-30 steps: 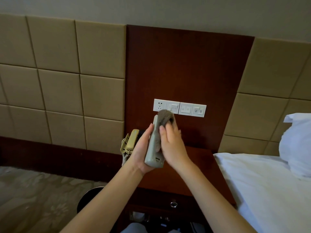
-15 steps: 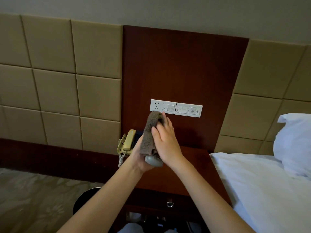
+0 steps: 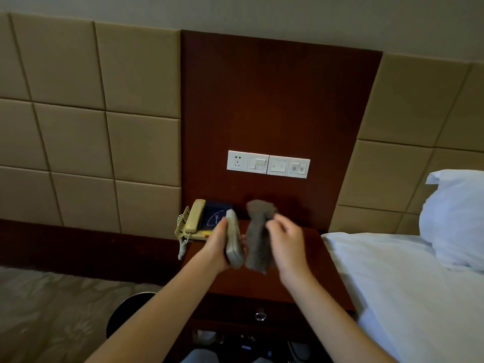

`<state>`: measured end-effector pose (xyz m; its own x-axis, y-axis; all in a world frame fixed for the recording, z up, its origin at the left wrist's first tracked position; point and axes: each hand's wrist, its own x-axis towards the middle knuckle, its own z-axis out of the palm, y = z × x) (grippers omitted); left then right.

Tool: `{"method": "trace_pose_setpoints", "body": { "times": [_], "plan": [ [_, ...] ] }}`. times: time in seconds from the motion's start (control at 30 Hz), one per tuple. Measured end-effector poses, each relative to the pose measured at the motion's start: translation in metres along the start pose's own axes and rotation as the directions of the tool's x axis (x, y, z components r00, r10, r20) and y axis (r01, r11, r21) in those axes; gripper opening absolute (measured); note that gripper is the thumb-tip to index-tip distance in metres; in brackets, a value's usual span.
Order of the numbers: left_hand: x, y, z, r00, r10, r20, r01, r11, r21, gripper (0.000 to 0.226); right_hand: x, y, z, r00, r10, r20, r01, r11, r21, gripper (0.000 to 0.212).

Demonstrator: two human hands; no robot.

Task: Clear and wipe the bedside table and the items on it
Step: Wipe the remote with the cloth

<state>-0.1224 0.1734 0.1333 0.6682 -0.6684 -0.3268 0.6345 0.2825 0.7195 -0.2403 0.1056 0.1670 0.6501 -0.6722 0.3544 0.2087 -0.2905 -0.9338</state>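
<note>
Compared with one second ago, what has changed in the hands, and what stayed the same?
The right hand has pulled the grey cloth off the remote, to the right; the two are now apart. Both hands sit lower in view. The left hand still grips the remote, the right still holds the cloth. The telephone has not moved.

I am in a bedroom, and it looks like a hotel room. Next to me is a white bed (image 3: 392, 284) with a fat pillow (image 3: 455, 218). The wall (image 3: 78, 127) has soft tan pads. A small wood table (image 3: 262, 281) holds a phone (image 3: 192, 221), with a row of switches (image 3: 268, 164) above it.
</note>
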Motion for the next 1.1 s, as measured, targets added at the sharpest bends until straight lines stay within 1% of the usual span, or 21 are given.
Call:
{"method": "trace_pose_setpoints", "body": {
  "times": [0.03,0.1,0.13,0.17,0.2,0.27,0.3,0.37,0.47,0.57,0.67,0.7,0.73,0.77,0.8,0.83,0.87,0.9,0.93,1.0,1.1],
  "plan": [
    [0.01,-0.006,-0.002,0.996,-0.037,-0.08,0.037,0.999,0.005,0.055,0.014,0.008,-0.012,0.992,0.092,-0.085,-0.085,0.993,0.08,0.025],
    [0.031,-0.014,-0.007,0.988,-0.074,-0.137,0.077,0.997,0.013,0.055,0.041,0.033,-0.042,0.95,0.251,-0.187,-0.211,0.955,0.21,0.025],
    [0.036,-0.016,-0.006,0.989,-0.081,-0.122,0.088,0.995,0.046,0.054,0.052,0.049,-0.057,0.923,0.321,-0.214,-0.269,0.933,0.239,0.023],
    [0.042,-0.019,-0.003,0.992,-0.076,-0.104,0.086,0.992,0.092,0.051,0.06,0.066,-0.07,0.894,0.381,-0.238,-0.321,0.912,0.256,0.017],
    [0.053,-0.024,-0.001,0.994,-0.065,-0.088,0.076,0.988,0.133,0.049,0.066,0.083,-0.08,0.871,0.421,-0.252,-0.357,0.897,0.261,0.014],
    [0.075,-0.037,0.007,0.996,-0.06,-0.065,0.073,0.975,0.212,0.046,0.073,0.113,-0.097,0.84,0.457,-0.292,-0.414,0.888,0.201,0.027],
    [0.089,-0.044,0.011,0.996,-0.054,-0.066,0.069,0.962,0.264,0.044,0.076,0.125,-0.105,0.837,0.457,-0.302,-0.428,0.89,0.159,0.032],
    [0.115,-0.058,0.022,0.996,-0.041,-0.074,0.065,0.933,0.354,0.038,0.081,0.145,-0.119,0.839,0.446,-0.31,-0.447,0.892,0.074,0.033],
    [0.164,-0.082,0.036,0.997,-0.039,-0.063,0.065,0.873,0.484,0.034,0.093,0.181,-0.136,0.844,0.419,-0.334,-0.479,0.869,-0.12,0.031],
    [0.211,-0.103,0.052,0.998,-0.025,-0.054,0.051,0.812,0.581,0.025,0.109,0.209,-0.151,0.863,0.362,-0.352,-0.475,0.817,-0.325,0.033],
    [0.254,-0.119,0.069,0.998,-0.032,-0.06,0.063,0.776,0.627,0.026,0.119,0.236,-0.161,0.915,0.287,-0.283,-0.402,0.682,-0.61,0.033],
    [0.27,-0.124,0.073,0.997,-0.039,-0.061,0.069,0.777,0.625,0.027,0.123,0.244,-0.163,0.939,0.229,-0.255,-0.343,0.616,-0.71,0.033],
    [0.285,-0.127,0.077,0.997,-0.046,-0.062,0.074,0.781,0.62,0.028,0.127,0.254,-0.165,0.965,0.175,-0.195,-0.26,0.531,-0.806,0.034],
    [0.299,-0.13,0.081,0.997,-0.053,-0.059,0.079,0.785,0.614,0.03,0.132,0.263,-0.167,0.978,0.176,-0.108,-0.175,0.428,-0.887,0.037],
    [0.313,-0.133,0.086,0.996,-0.061,-0.061,0.085,0.788,0.609,0.031,0.135,0.274,-0.168,0.976,0.214,-0.028,-0.1,0.336,-0.936,0.041],
    [0.326,-0.134,0.09,0.995,-0.069,-0.066,0.094,0.792,0.603,0.033,0.138,0.285,-0.166,0.955,0.297,0.014,-0.062,0.246,-0.967,0.044],
    [0.339,-0.136,0.094,0.995,-0.073,-0.073,0.102,0.8,0.591,0.035,0.139,0.295,-0.164,0.943,0.334,0.021,-0.037,0.167,-0.985,0.045],
    [0.353,-0.138,0.097,0.994,-0.075,-0.08,0.107,0.809,0.578,0.039,0.142,0.305,-0.162,0.943,0.333,0.015,-0.025,0.115,-0.993,0.044],
    [0.366,-0.139,0.101,0.993,-0.075,-0.087,0.111,0.818,0.565,0.041,0.145,0.315,-0.16,0.949,0.316,-0.008,-0.048,0.12,-0.992,0.042],
    [0.39,-0.143,0.109,0.993,-0.062,-0.101,0.108,0.819,0.564,0.04,0.152,0.334,-0.158,0.944,0.327,-0.032,-0.087,0.154,-0.984,0.042],
    [0.42,-0.15,0.121,0.991,-0.022,-0.131,0.1,0.77,0.63,0.031,0.167,0.349,-0.154,0.943,0.322,-0.081,-0.14,0.164,-0.976,0.045]
  ]
}}
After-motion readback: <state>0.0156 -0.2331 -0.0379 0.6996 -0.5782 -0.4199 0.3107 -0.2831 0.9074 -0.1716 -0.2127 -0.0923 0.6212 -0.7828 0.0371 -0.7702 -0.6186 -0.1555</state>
